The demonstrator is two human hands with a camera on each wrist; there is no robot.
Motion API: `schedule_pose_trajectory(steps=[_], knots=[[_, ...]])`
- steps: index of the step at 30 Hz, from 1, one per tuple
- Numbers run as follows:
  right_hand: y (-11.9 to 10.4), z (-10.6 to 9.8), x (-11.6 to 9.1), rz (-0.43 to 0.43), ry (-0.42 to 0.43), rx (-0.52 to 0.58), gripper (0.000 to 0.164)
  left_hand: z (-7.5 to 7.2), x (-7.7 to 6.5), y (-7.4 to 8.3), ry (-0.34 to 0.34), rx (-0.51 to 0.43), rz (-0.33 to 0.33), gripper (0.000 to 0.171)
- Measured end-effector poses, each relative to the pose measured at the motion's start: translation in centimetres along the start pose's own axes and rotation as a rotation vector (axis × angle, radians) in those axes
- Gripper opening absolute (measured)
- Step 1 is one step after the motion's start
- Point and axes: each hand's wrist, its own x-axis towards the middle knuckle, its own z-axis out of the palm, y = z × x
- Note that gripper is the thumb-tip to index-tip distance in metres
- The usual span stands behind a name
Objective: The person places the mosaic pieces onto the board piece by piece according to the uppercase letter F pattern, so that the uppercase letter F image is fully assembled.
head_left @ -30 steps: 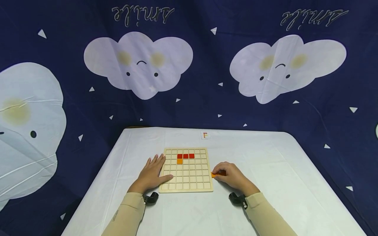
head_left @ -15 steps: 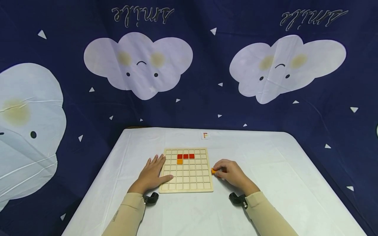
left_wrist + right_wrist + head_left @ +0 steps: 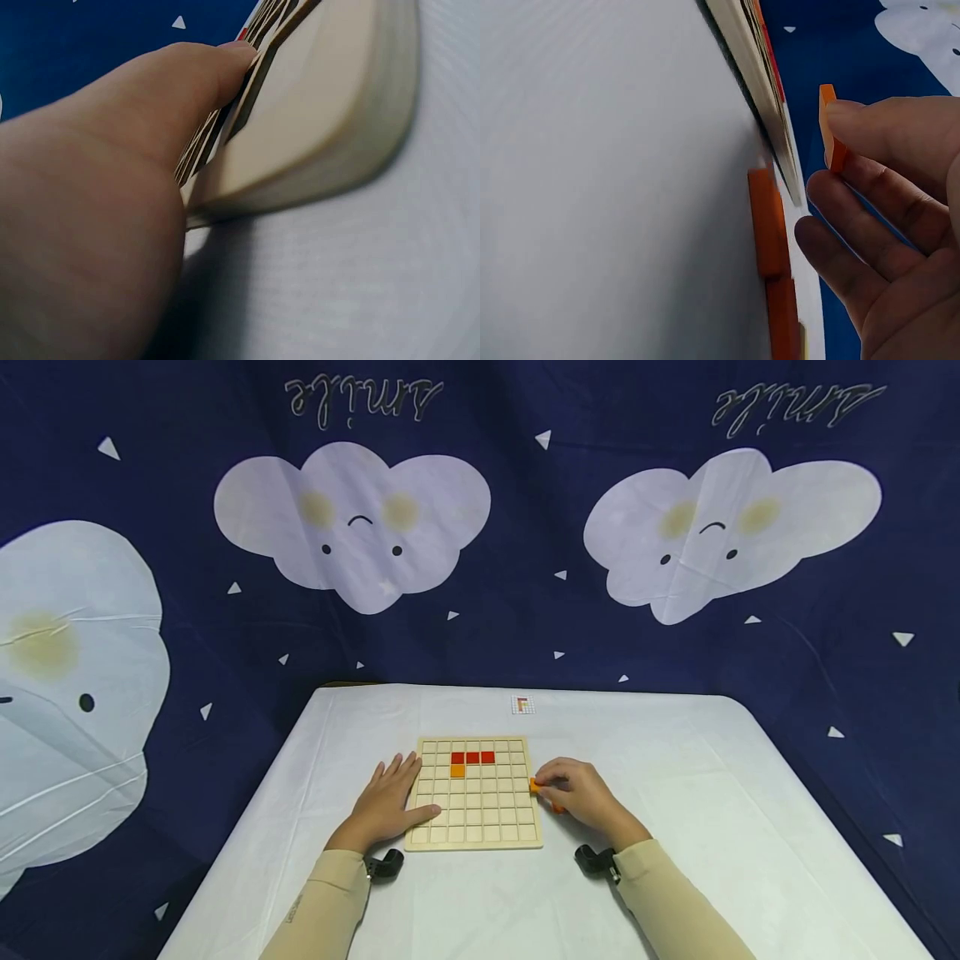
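A wooden grid board lies on the table. Three red square tiles sit side by side in one of its rows, with an orange tile in the cell below the leftmost. My left hand rests flat on the board's left edge, fingers spread and thumb over the cells. Just off the right edge, my right hand pinches another orange tile between thumb and fingertips, lifted above the table in the right wrist view. Under that hand, more orange tiles lie in a line on the cloth, partly hidden in the head view.
A small card with a printed coloured grid lies behind the board. White cloth covers the table. A dark blue curtain with clouds hangs behind it. A yellowish edge shows beyond the orange tiles.
My right hand has picked up an orange tile from beside the board and moved it slightly up and left to the board's right edge. The left hand has stayed still.
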Motion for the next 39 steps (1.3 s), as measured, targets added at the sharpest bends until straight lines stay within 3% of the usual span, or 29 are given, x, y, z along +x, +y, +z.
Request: schedule_pose_trajectory(steps=[8,17,28,39], knots=[[-2.0,1.5,2.1,-0.065,-0.012,0.01,0.013,-0.4,0.0,0.2,-0.016,0.007,-0.017,0.108],[-3.6,4.2,4.5,-0.1,-0.121,0.064,0.013,-0.3,0.0,0.2,-0.029,-0.003,-0.019,0.106],[-5.7,6.9,6.9,-0.129,-0.204,-0.027,0.011,-0.2,0.0,-0.1,-0.037,0.003,-0.014,0.108],[-6.7,9.4,8.0,-0.112,-0.183,-0.191,0.008,-0.2,0.0,-0.2,-0.014,-0.01,0.001,0.106]])
